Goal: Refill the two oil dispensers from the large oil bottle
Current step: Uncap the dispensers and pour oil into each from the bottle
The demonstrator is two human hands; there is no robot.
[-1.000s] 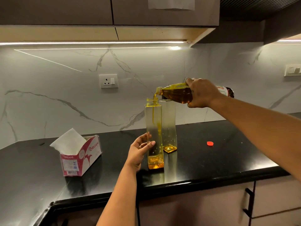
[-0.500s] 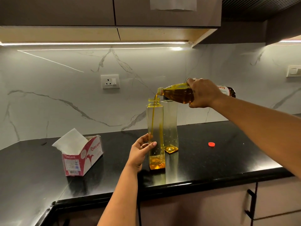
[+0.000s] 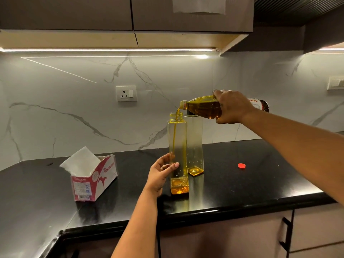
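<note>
**Handling notes: pouring oil into the first dispenser**

The fingers [image 3: 217, 94] of the right hand [image 3: 231, 107] are wrapped around the body of the large clear plastic oil bottle [image 3: 202, 108], which is tipped nearly level. A thin stream falls from its neck into the front tall square clear dispenser [image 3: 177, 146].

The fingers of the left hand [image 3: 161, 173] curl loosely around that dispenser's lower half, thumb across its front face, steadying it on the black table [image 3: 251, 183].

Judgement: the bottle is likely heavy with oil and its wall may flex, so a mid-body grip suits it. The dispenser is tall, narrow and nearly empty, so it probably tips easily; any oil film would make it slippery.

The second clear dispenser [image 3: 194, 146] stands just behind, under the bottle, its opening hidden. A small red cap [image 3: 241, 165] lies well apart to the right. A red-and-white tissue box [image 3: 94, 178] sits to the left. Nothing blocks the pour.
</note>
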